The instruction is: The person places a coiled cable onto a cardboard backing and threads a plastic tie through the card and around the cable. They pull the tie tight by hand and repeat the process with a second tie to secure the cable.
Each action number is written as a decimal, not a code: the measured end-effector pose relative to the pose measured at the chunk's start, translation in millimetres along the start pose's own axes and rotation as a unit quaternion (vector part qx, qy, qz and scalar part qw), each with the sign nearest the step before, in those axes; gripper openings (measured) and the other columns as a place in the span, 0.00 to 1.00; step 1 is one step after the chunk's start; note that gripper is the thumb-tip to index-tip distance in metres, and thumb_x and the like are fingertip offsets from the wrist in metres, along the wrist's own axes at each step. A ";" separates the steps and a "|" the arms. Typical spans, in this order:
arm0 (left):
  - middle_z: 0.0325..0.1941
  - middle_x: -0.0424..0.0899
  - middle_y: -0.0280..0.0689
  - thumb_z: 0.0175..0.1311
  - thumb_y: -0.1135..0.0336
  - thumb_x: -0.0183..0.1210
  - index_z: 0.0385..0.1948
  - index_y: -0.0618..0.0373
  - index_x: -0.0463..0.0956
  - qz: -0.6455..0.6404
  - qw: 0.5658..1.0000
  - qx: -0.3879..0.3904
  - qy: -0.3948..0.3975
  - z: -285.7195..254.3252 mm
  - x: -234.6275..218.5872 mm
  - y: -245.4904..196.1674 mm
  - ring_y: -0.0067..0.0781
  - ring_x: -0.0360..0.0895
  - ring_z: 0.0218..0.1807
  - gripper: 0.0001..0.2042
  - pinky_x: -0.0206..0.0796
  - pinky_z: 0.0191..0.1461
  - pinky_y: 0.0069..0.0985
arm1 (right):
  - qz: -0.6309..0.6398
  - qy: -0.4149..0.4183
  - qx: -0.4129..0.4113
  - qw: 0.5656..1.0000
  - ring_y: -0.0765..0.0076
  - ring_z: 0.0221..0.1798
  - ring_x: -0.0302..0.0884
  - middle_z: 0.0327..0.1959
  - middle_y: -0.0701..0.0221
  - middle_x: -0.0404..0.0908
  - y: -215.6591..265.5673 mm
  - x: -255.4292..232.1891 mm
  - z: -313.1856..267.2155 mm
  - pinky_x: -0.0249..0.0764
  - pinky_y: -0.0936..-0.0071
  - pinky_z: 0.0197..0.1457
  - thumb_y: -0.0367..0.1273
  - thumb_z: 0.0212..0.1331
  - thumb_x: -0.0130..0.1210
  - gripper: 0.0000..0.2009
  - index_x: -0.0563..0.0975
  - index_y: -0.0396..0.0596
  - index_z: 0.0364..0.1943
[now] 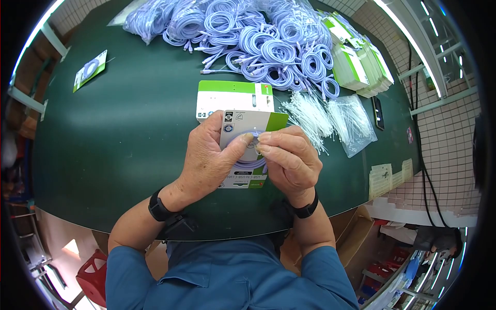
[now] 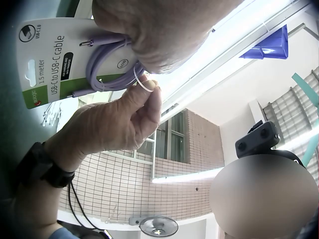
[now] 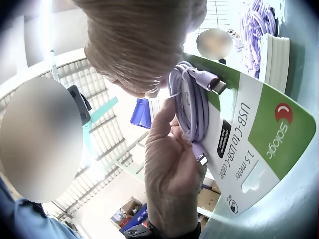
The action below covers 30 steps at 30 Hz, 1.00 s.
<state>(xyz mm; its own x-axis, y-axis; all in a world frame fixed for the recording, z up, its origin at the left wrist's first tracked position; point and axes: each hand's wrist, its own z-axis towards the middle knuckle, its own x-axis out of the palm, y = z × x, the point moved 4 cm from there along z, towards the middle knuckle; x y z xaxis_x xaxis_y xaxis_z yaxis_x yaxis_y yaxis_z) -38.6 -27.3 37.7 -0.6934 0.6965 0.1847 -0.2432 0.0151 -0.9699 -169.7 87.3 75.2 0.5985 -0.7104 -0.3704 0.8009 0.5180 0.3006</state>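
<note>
Hands (image 1: 206,160) (image 1: 289,160) pinching white tie (image 2: 142,82) on carded purple cable (image 3: 192,107) (clear bag (image 1: 354,124) holds ties).

Held card (image 1: 248,150): between left hand (image 1: 206,160) and right hand (image 1: 289,163), above table (image 1: 129,139) near edge.
Card stack (image 1: 232,98): just behind held card.
Cable pile (image 1: 248,36): far side, centre.
Tie bundles (image 1: 330,116): right of card stack.
Single carded cable (image 1: 90,70): far left.

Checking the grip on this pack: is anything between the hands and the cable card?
Nothing visible is. The left hand holds the cable card directly, and the right hand pinches a white tie at the coiled purple cable.
</note>
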 end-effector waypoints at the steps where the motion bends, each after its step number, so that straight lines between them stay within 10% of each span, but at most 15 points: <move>1: 0.47 0.90 0.41 0.70 0.73 0.65 0.53 0.67 0.78 0.000 1.000 -0.002 0.000 0.0 -0.2 0.5 0.22 0.87 0.45 0.13 0.82 0.48 0.24 | -0.003 0.001 -0.001 1.000 0.59 0.39 0.88 0.43 0.63 0.89 0.3 0.2 0.3 0.82 0.70 0.38 0.17 0.53 0.73 0.14 0.86 0.44 0.42; 30: 0.49 0.90 0.41 0.71 0.73 0.65 0.54 0.65 0.78 -0.001 1.000 -0.010 0.009 -0.7 0.6 -0.5 0.24 0.87 0.47 0.13 0.82 0.51 0.25 | -0.039 -0.038 0.035 0.998 0.62 0.34 0.85 0.37 0.60 0.89 -4.3 -2.2 -0.3 0.79 0.70 0.37 0.21 0.64 0.68 0.09 0.80 0.45 0.43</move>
<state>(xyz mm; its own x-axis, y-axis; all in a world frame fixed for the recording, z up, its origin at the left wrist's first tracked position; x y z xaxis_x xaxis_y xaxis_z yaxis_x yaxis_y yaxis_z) -38.4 -26.4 38.1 -0.6800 0.7097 0.1839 -0.2309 0.0307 -0.9725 -174.4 86.7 74.5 0.5282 -0.7828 -0.3290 0.8405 0.4267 0.3340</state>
